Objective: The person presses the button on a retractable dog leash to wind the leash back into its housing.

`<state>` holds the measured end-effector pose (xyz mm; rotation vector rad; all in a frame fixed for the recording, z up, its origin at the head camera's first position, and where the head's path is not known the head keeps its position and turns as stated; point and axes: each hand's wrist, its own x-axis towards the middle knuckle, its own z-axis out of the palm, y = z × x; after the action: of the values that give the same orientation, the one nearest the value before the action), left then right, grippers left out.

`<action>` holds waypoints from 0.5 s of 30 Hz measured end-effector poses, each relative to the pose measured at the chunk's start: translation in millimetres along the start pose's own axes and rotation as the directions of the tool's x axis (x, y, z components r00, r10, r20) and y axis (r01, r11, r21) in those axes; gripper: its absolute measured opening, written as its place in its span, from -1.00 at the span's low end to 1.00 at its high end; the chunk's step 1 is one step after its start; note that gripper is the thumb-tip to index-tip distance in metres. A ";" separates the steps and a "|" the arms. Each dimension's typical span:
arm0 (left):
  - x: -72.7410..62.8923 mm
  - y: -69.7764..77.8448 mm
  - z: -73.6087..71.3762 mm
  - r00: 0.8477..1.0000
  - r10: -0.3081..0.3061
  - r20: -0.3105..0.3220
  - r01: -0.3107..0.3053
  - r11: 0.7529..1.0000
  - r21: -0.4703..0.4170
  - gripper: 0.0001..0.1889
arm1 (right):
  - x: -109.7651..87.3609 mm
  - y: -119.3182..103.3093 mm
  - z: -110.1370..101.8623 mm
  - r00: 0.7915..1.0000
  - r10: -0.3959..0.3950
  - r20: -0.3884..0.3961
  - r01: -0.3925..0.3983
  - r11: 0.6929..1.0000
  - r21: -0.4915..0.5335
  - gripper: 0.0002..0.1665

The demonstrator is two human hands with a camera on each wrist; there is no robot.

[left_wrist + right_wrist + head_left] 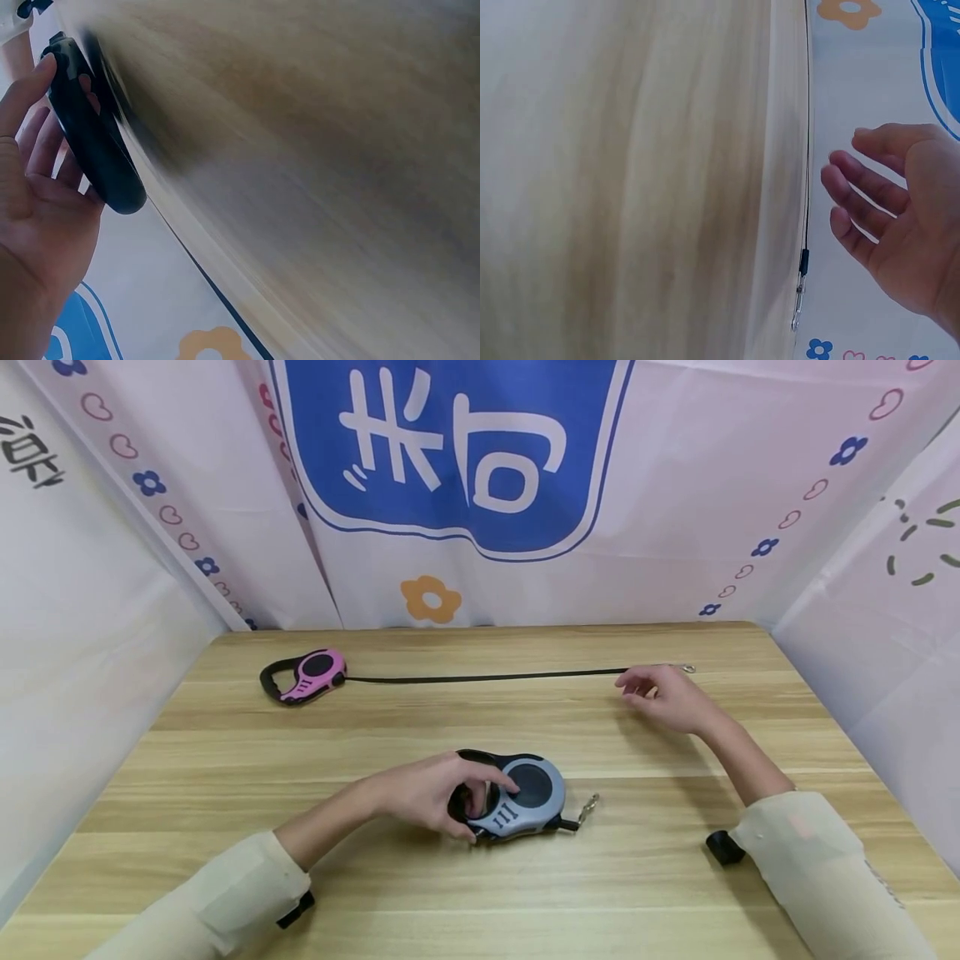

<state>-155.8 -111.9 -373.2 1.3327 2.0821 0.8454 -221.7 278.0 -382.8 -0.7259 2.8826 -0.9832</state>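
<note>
Near the middle of the table, a grey-blue retractable dog leash point(536, 802) with a black handle and a short clip point(588, 808) is gripped by my left hand point(431, 789). In the left wrist view, the fingers curl about its dark handle point(97, 142), with the thumb at one end. My right hand point(667, 697) is above the table at the back right, loosely bent, holding nothing. Close to it lies the drawn-out cord point(480, 677) of a pink retractable leash point(318, 668). That cord's metal clip point(799, 304) shows in the right wrist view, apart from the hand.
The wooden table point(225, 860) ends at a printed white curtain point(660, 527) behind it, with more curtain along both sides. The pink leash's cord runs across the back of the table from left to right. A black band device point(725, 847) sits at the right sleeve.
</note>
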 end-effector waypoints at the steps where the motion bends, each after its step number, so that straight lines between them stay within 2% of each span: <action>1: 0.4 -0.3 0.4 1.000 -0.001 0.004 0.001 1.000 0.003 -0.23 | 0.1 0.6 -0.2 1.000 0.004 -0.001 -0.004 1.000 -0.011 -0.78; 9: 1.7 -1.9 3.0 1.000 -0.004 0.024 0.004 1.000 0.004 -0.17 | -0.2 4.3 -4.3 0.999 0.042 -0.015 -0.042 0.998 -0.042 -0.79; 15: 0.4 -1.3 4.6 0.999 -0.026 0.027 0.026 1.000 0.004 -0.19 | -0.3 9.8 -8.4 0.998 0.069 -0.013 -0.069 0.997 -0.023 -0.79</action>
<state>-153.4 -110.9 -377.2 1.3094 2.0765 0.8088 -226.9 289.8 -381.7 -0.6193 2.9122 -0.9514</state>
